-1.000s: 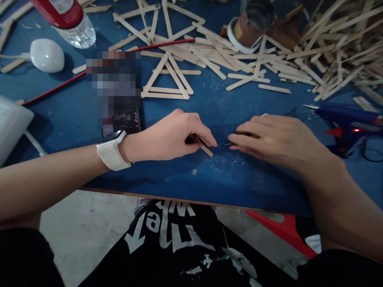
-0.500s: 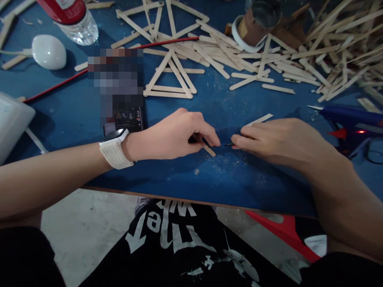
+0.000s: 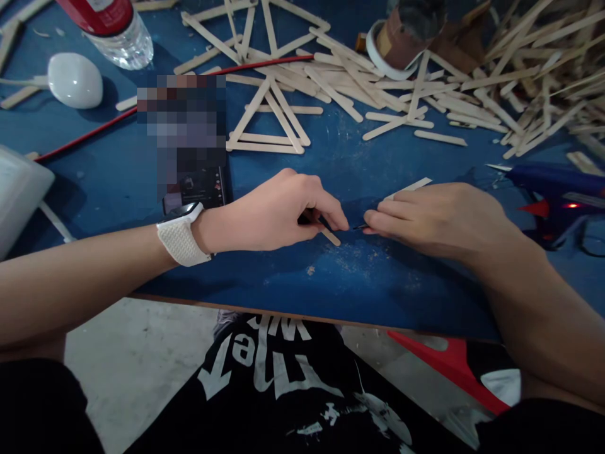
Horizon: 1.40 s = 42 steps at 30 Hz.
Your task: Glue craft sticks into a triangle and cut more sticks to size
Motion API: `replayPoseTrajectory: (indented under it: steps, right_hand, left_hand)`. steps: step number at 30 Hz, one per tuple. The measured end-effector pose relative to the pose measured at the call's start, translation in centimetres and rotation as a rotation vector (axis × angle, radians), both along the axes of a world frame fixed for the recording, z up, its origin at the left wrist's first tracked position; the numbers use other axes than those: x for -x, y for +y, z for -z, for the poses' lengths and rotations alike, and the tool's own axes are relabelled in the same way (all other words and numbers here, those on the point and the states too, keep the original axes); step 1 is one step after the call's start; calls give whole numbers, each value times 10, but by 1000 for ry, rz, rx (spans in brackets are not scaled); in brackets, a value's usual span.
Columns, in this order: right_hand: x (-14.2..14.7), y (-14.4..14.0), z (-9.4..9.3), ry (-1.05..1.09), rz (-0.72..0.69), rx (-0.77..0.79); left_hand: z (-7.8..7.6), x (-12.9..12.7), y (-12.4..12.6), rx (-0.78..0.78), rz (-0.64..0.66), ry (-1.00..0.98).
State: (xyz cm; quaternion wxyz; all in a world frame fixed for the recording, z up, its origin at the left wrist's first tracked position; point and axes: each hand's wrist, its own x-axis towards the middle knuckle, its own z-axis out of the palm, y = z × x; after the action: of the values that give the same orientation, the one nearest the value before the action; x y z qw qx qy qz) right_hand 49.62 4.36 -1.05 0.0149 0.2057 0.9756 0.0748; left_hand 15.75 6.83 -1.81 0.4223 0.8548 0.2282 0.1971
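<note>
My left hand (image 3: 297, 211), a watch on its wrist, is closed with the fingers curled down over a wooden craft stick (image 3: 331, 236). One end of that stick pokes out below the fingertips. Across a small gap, my right hand (image 3: 425, 217) pinches a thin tool with a dark pointed tip (image 3: 360, 226); its kind is hidden by the fingers. A pale flat strip (image 3: 416, 185) with a slanted end shows beyond the right knuckles. Whether it belongs to the tool or is a separate stick, I cannot tell. Pale crumbs lie on the blue tabletop (image 3: 331, 284) below the hands.
Craft-stick triangles (image 3: 267, 148) lie ahead, beside a phone (image 3: 208, 186). A heap of loose sticks (image 3: 534, 82) fills the back right, near a brown cup (image 3: 406, 38). A glue gun (image 3: 558, 189) with a lit red light lies right. A bottle (image 3: 118, 38) stands back left.
My right hand has shifted very slightly left and up, and the dark tip is tilted a little differently. The left hand and its stick stay almost still.
</note>
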Motion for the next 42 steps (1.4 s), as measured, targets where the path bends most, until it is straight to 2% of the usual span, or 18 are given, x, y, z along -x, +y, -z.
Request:
replayPoseTrajectory:
  steps: [14, 20, 26, 30, 35, 42]
  right_hand:
    - [8, -2, -3, 95, 42, 86]
    - [5, 0, -5, 11, 22, -12]
    - [8, 2, -11, 164, 13, 15]
    - [7, 2, -4, 192, -12, -1]
    - [0, 3, 4, 267, 5, 101]
    - [12, -7, -3, 376, 35, 121]
  left_hand:
    - [4, 0, -4, -13, -5, -21]
    - [10, -1, -10, -71, -17, -69]
    - [15, -6, -14, -108, -19, -69]
    - [14, -7, -16, -112, -9, -71]
    - [13, -7, -16, -121, 11, -70]
    - [14, -6, -16, -104, -31, -115]
